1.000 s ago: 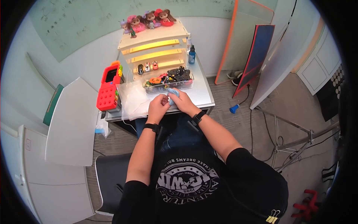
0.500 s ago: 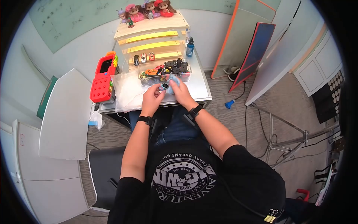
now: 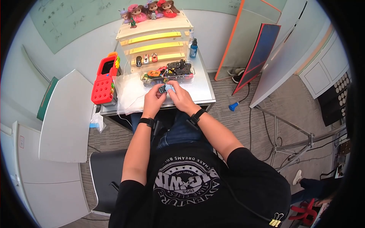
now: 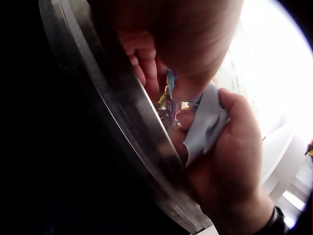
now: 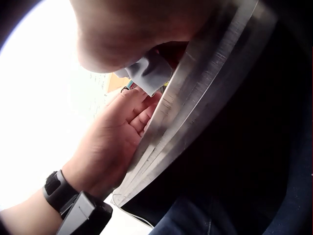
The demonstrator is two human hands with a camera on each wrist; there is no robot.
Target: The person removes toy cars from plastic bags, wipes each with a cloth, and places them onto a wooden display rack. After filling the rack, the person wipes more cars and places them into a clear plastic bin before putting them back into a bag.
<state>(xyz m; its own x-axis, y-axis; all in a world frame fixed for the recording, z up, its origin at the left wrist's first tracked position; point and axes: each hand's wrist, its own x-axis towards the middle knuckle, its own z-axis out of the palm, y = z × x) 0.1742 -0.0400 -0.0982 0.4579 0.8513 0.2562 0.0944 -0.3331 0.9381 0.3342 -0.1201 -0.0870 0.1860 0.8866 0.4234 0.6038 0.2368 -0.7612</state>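
Both hands are close together above the front edge of the table, in front of the clear bin. My left hand (image 3: 153, 101) pinches a small dark toy car (image 3: 162, 89) with a teal edge between thumb and fingers. A light blue cloth (image 3: 170, 88) is bunched in my right hand (image 3: 183, 100), its fold against the car's right side. In the left wrist view, the cloth (image 4: 208, 122) hangs between the right thumb and fingers, and the left hand hides most of the car. From the right wrist, the left hand (image 5: 107, 139) shows with curled fingers beneath the cloth (image 5: 149, 73).
Just beyond the hands, a clear bin (image 3: 152, 83) holds several toy parts. Behind it, a wooden shelf (image 3: 178, 26) carries small cars and dolls. A red toy case (image 3: 102, 90) and plastic sheet (image 3: 127, 91) lie left; a blue bottle (image 3: 193, 49) stands right. Another person's leg (image 3: 308, 189) shows lower right.
The head view shifted, and the toy car came into sight in the left hand. The right hand brought the cloth down and in against the car. Another person's leg appeared at lower right.
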